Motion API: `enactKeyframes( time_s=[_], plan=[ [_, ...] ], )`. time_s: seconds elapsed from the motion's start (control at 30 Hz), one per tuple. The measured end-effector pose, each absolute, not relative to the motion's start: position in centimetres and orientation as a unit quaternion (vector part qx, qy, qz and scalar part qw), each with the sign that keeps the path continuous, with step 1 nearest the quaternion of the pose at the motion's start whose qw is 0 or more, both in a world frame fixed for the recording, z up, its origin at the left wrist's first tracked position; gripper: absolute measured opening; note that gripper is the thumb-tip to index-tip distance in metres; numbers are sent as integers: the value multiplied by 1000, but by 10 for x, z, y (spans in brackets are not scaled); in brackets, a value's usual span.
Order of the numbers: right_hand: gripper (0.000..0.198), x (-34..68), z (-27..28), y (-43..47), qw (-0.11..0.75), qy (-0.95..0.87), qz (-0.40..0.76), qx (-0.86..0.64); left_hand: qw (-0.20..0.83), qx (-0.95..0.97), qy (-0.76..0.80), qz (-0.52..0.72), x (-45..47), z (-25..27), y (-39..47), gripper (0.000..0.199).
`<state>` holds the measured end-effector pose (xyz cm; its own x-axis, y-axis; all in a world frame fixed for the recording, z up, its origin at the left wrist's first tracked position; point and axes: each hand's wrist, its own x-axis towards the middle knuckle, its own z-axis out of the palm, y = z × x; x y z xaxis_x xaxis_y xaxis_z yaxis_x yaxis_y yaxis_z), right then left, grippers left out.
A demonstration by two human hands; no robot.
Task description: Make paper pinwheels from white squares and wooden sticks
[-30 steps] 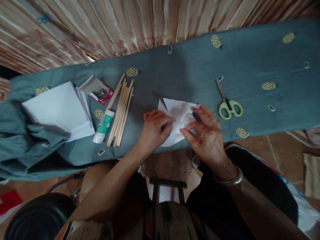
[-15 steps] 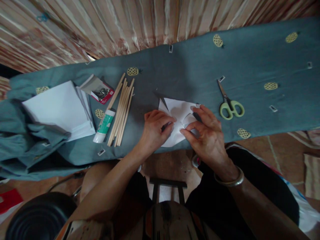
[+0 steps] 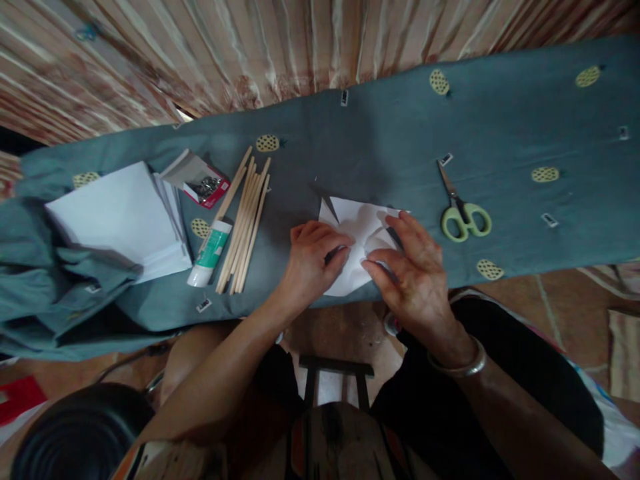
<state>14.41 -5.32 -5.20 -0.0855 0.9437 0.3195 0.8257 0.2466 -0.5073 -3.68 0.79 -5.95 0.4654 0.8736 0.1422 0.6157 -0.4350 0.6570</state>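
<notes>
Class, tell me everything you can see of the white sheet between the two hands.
The sheet is plain white and looks like paper, with no print visible. A narrow wedge-shaped gap splits its upper-left part, leaving a pointed piece. The surface looks uneven, seemingly bent up near the right hand. It lies on the blue-green cloth, near the person's edge. Fingers of the left hand and right hand touch it, hiding parts; whether they pinch it is unclear.
</notes>
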Motion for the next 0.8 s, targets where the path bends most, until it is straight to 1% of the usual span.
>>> enactKeyframes(
  time_s=[0.33, 0.6, 0.8],
  plan=[
    [19, 143, -51, -53, 303, -747, 80, -586, 270, 805, 454, 271, -37, -60, 7, 15],
    [20, 144, -51, -53, 293, -752, 97, -582, 273, 806, 456, 262, -36, -60, 8, 14],
    [18, 144, -50, -53, 262, -774, 63, -573, 268, 807, 448, 278, -37, -62, 8, 13]
  ],
)
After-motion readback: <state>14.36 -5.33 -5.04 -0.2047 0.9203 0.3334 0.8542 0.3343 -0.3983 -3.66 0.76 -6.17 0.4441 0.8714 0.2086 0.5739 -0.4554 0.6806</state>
